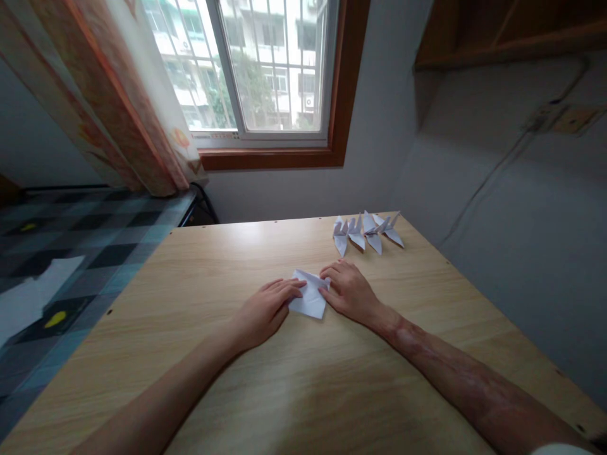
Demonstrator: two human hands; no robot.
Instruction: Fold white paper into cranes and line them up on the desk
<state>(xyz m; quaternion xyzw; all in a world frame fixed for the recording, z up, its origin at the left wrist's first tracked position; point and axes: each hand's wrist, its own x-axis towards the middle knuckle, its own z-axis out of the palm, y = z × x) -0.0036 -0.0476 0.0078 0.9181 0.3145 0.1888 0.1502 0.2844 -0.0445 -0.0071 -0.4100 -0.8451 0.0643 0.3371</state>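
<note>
A small folded piece of white paper (309, 303) lies on the wooden table, with its far edge turned up in a fold. My left hand (268, 309) holds the paper's left side, its fingers together and resting over that edge. At the right corner, my right hand (349, 289) grips the fold between thumb and curled fingers. Beyond my right hand stand several white folded paper cranes (372, 235) in a row near the table's far right corner. The fingers partly cover both sides of the paper.
The light wooden table (213, 392) reaches toward the wall below a barred window (279, 69). On the left is a bed with a checked cover (109, 256), with white paper sheets (33, 294) on it. A shelf (512, 47) hangs at the upper right.
</note>
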